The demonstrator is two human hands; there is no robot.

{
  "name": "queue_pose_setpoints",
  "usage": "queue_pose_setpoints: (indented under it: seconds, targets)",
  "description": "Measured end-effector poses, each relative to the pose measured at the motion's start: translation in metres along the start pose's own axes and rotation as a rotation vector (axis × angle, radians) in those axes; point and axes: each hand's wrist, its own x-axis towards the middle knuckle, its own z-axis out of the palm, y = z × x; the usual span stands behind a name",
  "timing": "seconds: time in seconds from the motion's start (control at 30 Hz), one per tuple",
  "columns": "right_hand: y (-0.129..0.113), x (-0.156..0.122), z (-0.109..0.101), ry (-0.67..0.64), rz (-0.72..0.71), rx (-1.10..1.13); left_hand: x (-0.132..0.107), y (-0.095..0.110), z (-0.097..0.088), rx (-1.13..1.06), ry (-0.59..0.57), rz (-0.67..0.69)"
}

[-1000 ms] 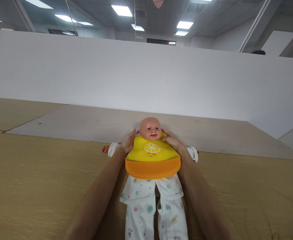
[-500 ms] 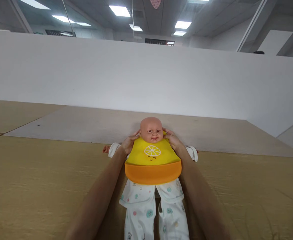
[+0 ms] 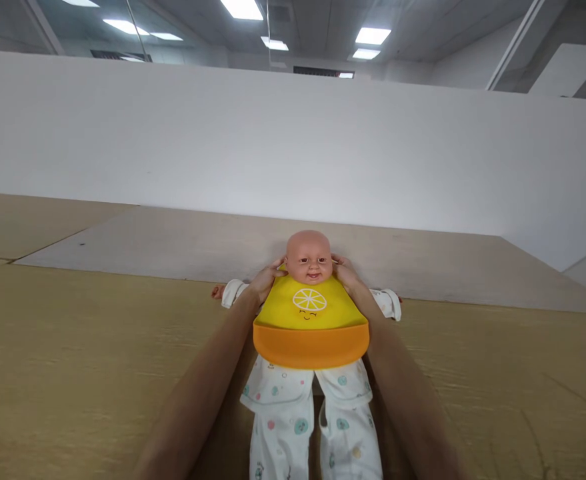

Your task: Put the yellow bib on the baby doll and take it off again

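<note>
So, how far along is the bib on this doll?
Done: the yellow-and-orange silicone bib lies across the chest of the bald baby doll. In hand: the left hand and right hand sit at its neck corners. Left: any fastening, which is hidden behind the neck.

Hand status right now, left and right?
Left hand: closed, holding the yellow bib at its top edge, beside the head of the baby doll.
Right hand: closed, holding the bib's top edge on the other side.
</note>
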Motion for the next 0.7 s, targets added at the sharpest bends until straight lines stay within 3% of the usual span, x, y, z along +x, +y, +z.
queue_pose_setpoints:
  seconds: [0.17, 0.37, 0.53, 0.7]
  targets:
    - [-0.0002, 0.0074, -0.0023, -0.112, 0.057, -0.084, -0.0027, -0.0001, 0.0034, -0.025, -0.044, 0.008]
    - [0.0031, -0.0007, -0.0068, -0.082, -0.037, -0.331, -0.0053, -0.0016, 0.0064, -0.022, -0.071, 0.001]
    - [-0.0043, 0.0072, -0.0044, -0.164, -0.051, -0.417, -0.0056, -0.0045, 0.0050, -0.020, -0.107, 0.012]
    - [-0.0014, 0.0002, -0.0037, -0.134, -0.158, -0.457, -0.0053, -0.0068, 0.0044, -0.033, -0.121, 0.007]
